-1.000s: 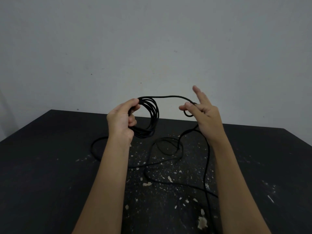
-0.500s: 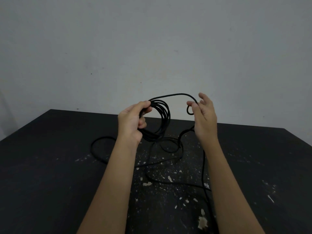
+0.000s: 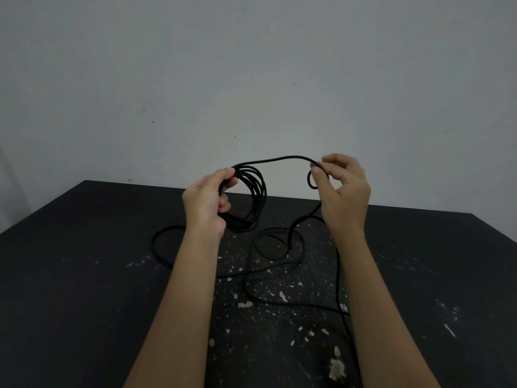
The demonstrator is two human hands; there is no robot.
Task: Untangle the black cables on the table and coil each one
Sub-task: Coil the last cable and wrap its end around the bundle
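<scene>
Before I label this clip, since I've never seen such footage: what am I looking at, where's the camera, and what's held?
No machine here: the grips are a person's bare hands, filmed by a camera on their head looking forward and down. The left hand holds a coil of black cable. The right hand pinches the strand that arches over from that coil. More loose cable lies in loops on a dark, paint-flecked table by a pale wall.
</scene>
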